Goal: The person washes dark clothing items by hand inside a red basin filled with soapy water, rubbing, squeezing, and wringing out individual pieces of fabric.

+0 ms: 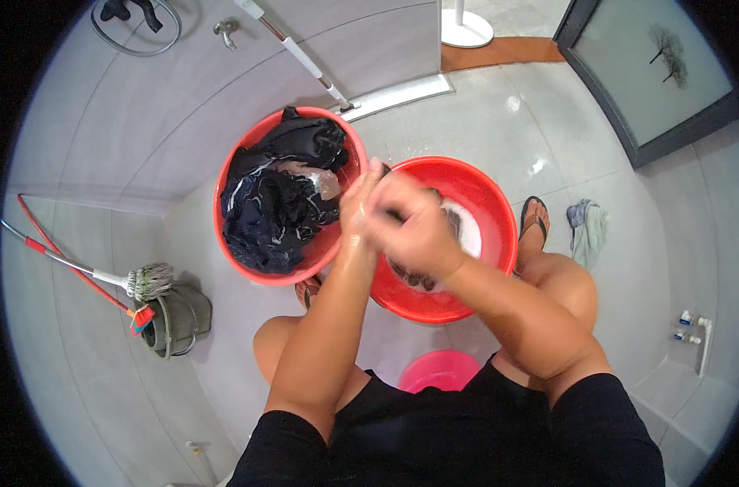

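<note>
My two hands meet above the rim between two red basins. My left hand point(358, 204) is wet and closed, its fingers pressed against the other hand. Blurred by motion, my right hand point(418, 221) is curled into a fist beside it. Bits of a dark cloth point(386, 170) show between them; most of it is hidden by the fingers. Under my right hand, the right red basin point(499, 213) holds white suds point(468, 231) and dark, wet cloth point(414, 277). The left red basin point(230, 261) is heaped with black and navy clothes point(276, 215), with a pale translucent piece point(326, 183) on top.
A pink basin point(439, 372) sits between my legs. At left, a mop point(148, 281) and red brush point(141, 317) lean over a dark bucket point(174, 325). A squeegee pole point(300, 55) leans on the wall. Right of my foot lies a grey cloth point(588, 233).
</note>
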{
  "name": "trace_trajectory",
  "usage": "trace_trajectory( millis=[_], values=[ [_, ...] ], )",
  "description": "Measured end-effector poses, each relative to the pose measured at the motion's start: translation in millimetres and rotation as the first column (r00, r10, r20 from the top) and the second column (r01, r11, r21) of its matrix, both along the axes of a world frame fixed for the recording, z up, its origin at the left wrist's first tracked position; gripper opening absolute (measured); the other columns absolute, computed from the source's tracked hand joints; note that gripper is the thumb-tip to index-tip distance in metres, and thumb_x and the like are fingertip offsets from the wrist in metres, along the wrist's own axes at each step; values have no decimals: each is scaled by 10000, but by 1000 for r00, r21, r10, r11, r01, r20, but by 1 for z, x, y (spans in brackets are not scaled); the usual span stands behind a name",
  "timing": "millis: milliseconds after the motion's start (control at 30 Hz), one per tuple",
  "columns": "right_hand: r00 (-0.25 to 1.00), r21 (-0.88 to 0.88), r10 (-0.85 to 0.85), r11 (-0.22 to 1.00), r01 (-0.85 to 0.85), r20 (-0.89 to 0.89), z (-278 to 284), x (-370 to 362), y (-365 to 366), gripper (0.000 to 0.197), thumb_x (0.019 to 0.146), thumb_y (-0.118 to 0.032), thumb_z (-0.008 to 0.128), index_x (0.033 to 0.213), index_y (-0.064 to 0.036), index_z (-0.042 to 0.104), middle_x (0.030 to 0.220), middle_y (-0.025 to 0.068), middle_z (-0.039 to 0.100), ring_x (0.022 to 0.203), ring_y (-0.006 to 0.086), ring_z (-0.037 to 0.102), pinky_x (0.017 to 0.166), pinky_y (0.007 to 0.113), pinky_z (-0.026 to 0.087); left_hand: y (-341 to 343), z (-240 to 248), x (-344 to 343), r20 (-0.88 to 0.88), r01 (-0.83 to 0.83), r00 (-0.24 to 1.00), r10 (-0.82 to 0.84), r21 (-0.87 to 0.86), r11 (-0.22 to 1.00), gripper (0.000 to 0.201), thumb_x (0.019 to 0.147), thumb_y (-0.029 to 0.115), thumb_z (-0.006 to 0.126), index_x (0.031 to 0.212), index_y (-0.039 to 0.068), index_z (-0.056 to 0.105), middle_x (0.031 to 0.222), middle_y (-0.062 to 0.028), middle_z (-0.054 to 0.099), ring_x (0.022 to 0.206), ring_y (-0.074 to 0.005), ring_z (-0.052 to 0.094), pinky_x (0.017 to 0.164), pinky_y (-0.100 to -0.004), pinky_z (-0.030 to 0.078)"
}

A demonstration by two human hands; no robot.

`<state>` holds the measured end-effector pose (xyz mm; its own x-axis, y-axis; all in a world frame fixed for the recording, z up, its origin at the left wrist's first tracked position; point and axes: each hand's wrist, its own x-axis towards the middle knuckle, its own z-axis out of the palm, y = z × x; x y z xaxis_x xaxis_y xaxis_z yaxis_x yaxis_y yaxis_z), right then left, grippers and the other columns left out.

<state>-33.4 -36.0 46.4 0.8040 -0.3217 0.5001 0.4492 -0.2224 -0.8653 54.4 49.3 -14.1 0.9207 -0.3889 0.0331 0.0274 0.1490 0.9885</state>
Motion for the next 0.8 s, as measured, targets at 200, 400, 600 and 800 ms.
trace_trajectory(
  millis=[200,400,600,800],
  values=[
    [886,-205,-442,888,411,-139,-42,30,-53,115,728,-93,705,703,-54,600,669,161,578,640,361,620,598,429,521,-57,35,-48,-654,-63,756,-20,-103,993,213,1021,253,523,905,101,618,898,-7,586,843,-106,574,745,-313,491],
    [947,-220,-314,921,320,63,-21,15,-14,147,780,-2,686,698,5,563,672,161,515,624,223,543,639,343,500,-15,-37,-23,-405,75,899,-166,-232,970,308,1065,365,483,994,111,641,915,16,599,843,-110,576,744,-328,503],
    [869,-283,-445,880,381,-216,-30,26,-86,387,857,-369,739,724,-23,628,702,179,564,625,347,568,586,436,461,-18,64,-29,-431,545,778,-457,103,832,422,1006,378,617,1220,15,641,1099,-37,675,949,-132,652,810,-303,531],
    [810,-94,145,967,-238,-569,10,-2,-112,458,830,-494,771,867,-40,723,719,128,635,653,210,569,639,348,471,11,83,-16,-30,194,981,-193,250,949,299,992,315,658,1022,21,702,827,15,650,716,-77,542,660,-268,475]
  ],
)
